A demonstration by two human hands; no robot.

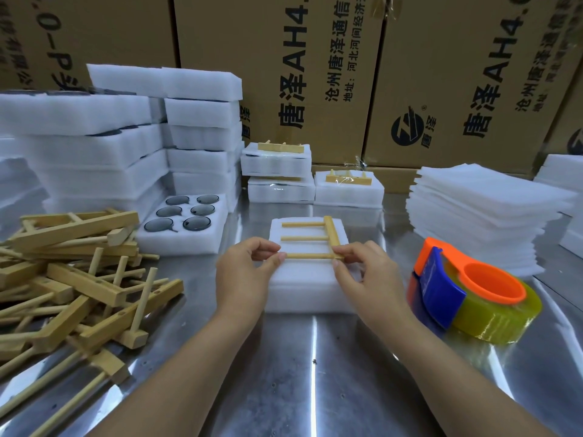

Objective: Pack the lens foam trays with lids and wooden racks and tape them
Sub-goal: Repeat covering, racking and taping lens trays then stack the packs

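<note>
Head view: my left hand [249, 274] and right hand [367, 274] each pinch the wooden rack [330, 231] lying atop the foam tray [303, 293]; tape dispenser [473, 291] at its three o'clock.

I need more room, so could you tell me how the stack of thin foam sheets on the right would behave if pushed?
The stack of foam sheets would probably feel very light and slide easily on the shiny metal table. Its edges sit uneven, so loose sheets would likely shear apart or flop.
</note>
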